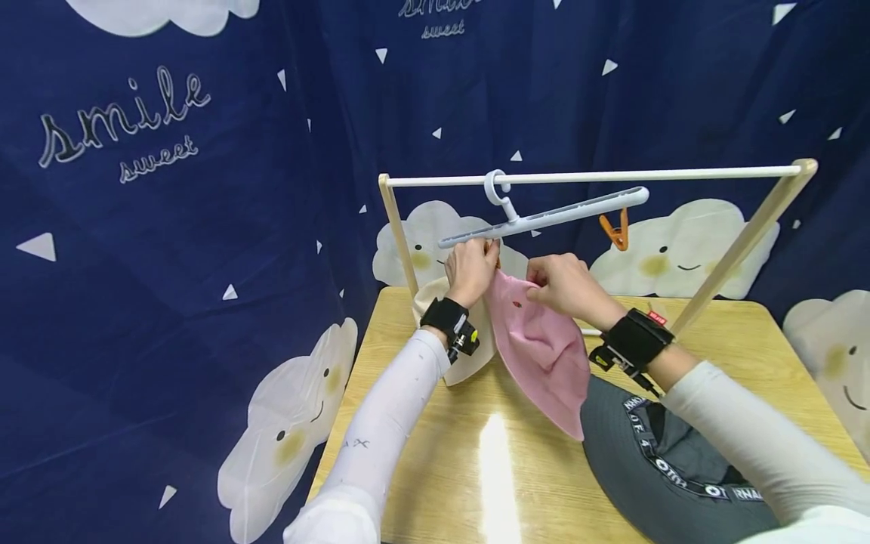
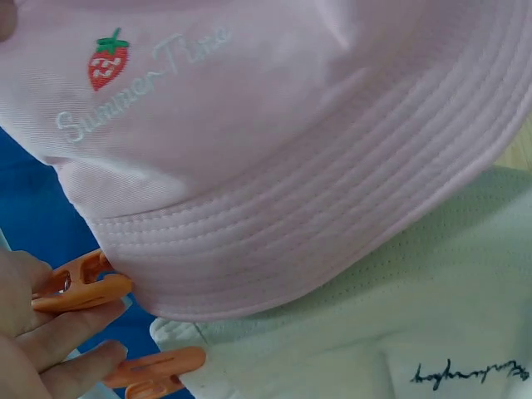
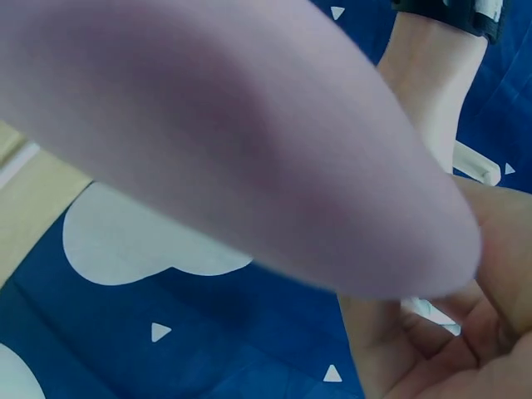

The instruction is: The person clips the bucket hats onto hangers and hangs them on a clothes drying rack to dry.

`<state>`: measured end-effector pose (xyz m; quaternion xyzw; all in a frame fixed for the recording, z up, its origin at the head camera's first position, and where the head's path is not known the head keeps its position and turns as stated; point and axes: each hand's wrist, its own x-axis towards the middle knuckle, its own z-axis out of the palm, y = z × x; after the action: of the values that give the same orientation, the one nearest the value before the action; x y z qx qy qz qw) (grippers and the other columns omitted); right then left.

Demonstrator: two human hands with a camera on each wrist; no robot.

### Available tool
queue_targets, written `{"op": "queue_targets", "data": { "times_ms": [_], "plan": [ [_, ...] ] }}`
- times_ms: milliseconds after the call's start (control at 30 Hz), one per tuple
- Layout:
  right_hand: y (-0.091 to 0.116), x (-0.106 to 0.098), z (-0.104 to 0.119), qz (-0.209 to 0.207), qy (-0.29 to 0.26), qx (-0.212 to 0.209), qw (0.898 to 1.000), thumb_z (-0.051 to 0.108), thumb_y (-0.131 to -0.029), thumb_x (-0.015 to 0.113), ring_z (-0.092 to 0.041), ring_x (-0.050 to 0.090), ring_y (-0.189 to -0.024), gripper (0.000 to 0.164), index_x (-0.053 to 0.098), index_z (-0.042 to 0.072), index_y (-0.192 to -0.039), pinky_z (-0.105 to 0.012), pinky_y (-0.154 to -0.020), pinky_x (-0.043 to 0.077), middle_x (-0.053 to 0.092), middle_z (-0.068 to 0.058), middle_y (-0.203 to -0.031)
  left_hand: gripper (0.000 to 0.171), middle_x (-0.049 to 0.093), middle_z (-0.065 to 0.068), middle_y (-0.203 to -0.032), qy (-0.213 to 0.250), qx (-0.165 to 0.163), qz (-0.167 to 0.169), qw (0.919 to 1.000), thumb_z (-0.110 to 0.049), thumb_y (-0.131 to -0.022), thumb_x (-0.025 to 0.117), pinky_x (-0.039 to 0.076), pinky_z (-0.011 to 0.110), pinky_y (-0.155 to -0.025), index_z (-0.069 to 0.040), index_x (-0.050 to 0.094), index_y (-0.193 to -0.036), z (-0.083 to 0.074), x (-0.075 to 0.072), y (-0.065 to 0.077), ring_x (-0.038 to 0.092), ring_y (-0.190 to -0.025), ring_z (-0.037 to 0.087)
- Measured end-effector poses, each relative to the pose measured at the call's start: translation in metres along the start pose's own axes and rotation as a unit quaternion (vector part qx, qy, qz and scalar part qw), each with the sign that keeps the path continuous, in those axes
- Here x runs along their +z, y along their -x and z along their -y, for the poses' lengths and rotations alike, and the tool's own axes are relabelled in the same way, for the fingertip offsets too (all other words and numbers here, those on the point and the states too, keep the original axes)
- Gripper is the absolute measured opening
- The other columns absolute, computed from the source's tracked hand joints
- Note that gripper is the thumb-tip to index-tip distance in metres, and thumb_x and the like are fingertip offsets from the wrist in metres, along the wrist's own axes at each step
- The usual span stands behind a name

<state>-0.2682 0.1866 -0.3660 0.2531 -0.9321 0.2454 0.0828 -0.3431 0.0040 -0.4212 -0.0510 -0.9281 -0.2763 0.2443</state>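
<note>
My left hand (image 1: 470, 266) is up at the left end of a pale blue clothes hanger (image 1: 578, 214), pinching an orange clip (image 2: 83, 287). In the left wrist view that clip meets the brim edge of a pink bucket hat (image 1: 544, 344), which bears a strawberry and "Summer Time" lettering. My right hand (image 1: 569, 287) grips the pink hat by its upper edge. Just below the first clip, a second orange clip (image 2: 166, 366) is on the brim of a cream hat (image 2: 332, 349), which hangs behind the pink one. Pink fabric fills much of the right wrist view.
The hanger hooks on a white rail (image 1: 646, 175) with wooden posts and tilts up to the right. Another orange clip (image 1: 617, 229) hangs from its right end. A dark grey hat (image 1: 612, 453) lies on the wooden table (image 1: 435, 468) at the right, partly under my right arm.
</note>
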Motion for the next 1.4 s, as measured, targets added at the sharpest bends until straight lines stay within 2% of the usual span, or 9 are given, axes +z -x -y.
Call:
{"op": "queue_targets", "data": {
  "times_ms": [200,367,567,667,867,967,1133,1400],
  "plan": [
    [0.000,0.005,-0.004,-0.023,-0.015,0.010,1.000,0.005,-0.080,0.075,-0.023,0.058,-0.067,0.013,0.066,0.011,-0.073,-0.038,-0.062,0.039,0.064,0.000,-0.066,0.041,0.066,0.002,-0.069,-0.009,-0.001,-0.005,0.9999,-0.037,-0.106,0.059,0.049,0.043,-0.057,-0.020,0.060,-0.068,-0.001,0.000,-0.002,0.069,-0.069,0.029],
    [-0.001,0.009,-0.006,-0.058,-0.027,-0.004,0.998,0.004,-0.081,0.074,-0.021,0.057,-0.064,0.014,0.065,0.011,-0.073,-0.037,-0.061,0.040,0.063,0.001,-0.064,0.042,0.059,0.001,-0.065,-0.005,-0.009,-0.008,0.9999,-0.040,-0.104,0.062,0.047,0.043,-0.057,-0.019,0.057,-0.068,0.000,0.000,-0.001,0.064,-0.065,0.029],
    [-0.003,0.013,-0.003,-0.084,-0.033,-0.014,0.996,0.004,-0.081,0.071,-0.019,0.053,-0.061,0.016,0.062,0.013,-0.071,-0.036,-0.057,0.038,0.059,0.002,-0.062,0.039,0.060,-0.001,-0.065,-0.020,0.004,-0.011,0.9997,-0.041,-0.104,0.063,0.048,0.045,-0.072,-0.020,0.058,-0.070,0.001,0.000,0.000,0.069,-0.074,0.031],
    [-0.002,0.013,-0.002,-0.087,-0.031,-0.008,0.996,0.006,-0.081,0.072,-0.019,0.054,-0.062,0.015,0.063,0.013,-0.072,-0.036,-0.058,0.038,0.059,0.003,-0.062,0.039,0.062,-0.001,-0.067,-0.021,0.005,-0.007,0.9997,-0.042,-0.104,0.063,0.049,0.045,-0.074,-0.021,0.060,-0.071,0.001,0.000,-0.001,0.070,-0.077,0.032],
    [0.001,0.012,0.000,-0.080,-0.029,0.004,0.996,0.006,-0.082,0.074,-0.021,0.056,-0.063,0.015,0.064,0.013,-0.072,-0.038,-0.061,0.039,0.062,0.002,-0.064,0.043,0.062,-0.001,-0.067,-0.017,-0.019,0.011,0.9996,-0.051,-0.100,0.065,0.046,0.041,-0.058,-0.023,0.061,-0.069,0.004,-0.003,0.001,0.065,-0.067,0.027],
    [0.002,0.013,-0.001,-0.071,-0.030,0.011,0.997,0.006,-0.082,0.073,-0.021,0.057,-0.065,0.015,0.064,0.013,-0.072,-0.038,-0.062,0.039,0.063,0.002,-0.064,0.045,0.063,-0.002,-0.065,-0.019,-0.024,0.012,0.9995,-0.053,-0.098,0.066,0.044,0.039,-0.054,-0.023,0.062,-0.065,0.007,-0.002,0.002,0.063,-0.062,0.023],
    [0.004,0.013,-0.003,-0.057,-0.034,0.020,0.998,0.005,-0.083,0.073,-0.022,0.059,-0.066,0.012,0.065,0.012,-0.075,-0.037,-0.062,0.041,0.066,-0.001,-0.068,0.047,0.063,-0.002,-0.064,-0.014,-0.023,0.000,0.9996,-0.054,-0.098,0.066,0.042,0.037,-0.052,-0.022,0.062,-0.063,0.009,-0.001,0.001,0.061,-0.059,0.021],
    [0.014,0.022,-0.006,-0.023,-0.056,0.039,0.997,0.004,-0.085,0.072,-0.021,0.061,-0.068,0.006,0.067,0.007,-0.083,-0.034,-0.061,0.045,0.069,-0.004,-0.075,0.040,0.069,-0.004,-0.072,0.003,-0.028,0.004,0.9996,-0.055,-0.097,0.065,0.048,0.039,-0.056,-0.023,0.068,-0.073,0.012,0.005,0.003,0.068,-0.068,0.023]
  ]
}}
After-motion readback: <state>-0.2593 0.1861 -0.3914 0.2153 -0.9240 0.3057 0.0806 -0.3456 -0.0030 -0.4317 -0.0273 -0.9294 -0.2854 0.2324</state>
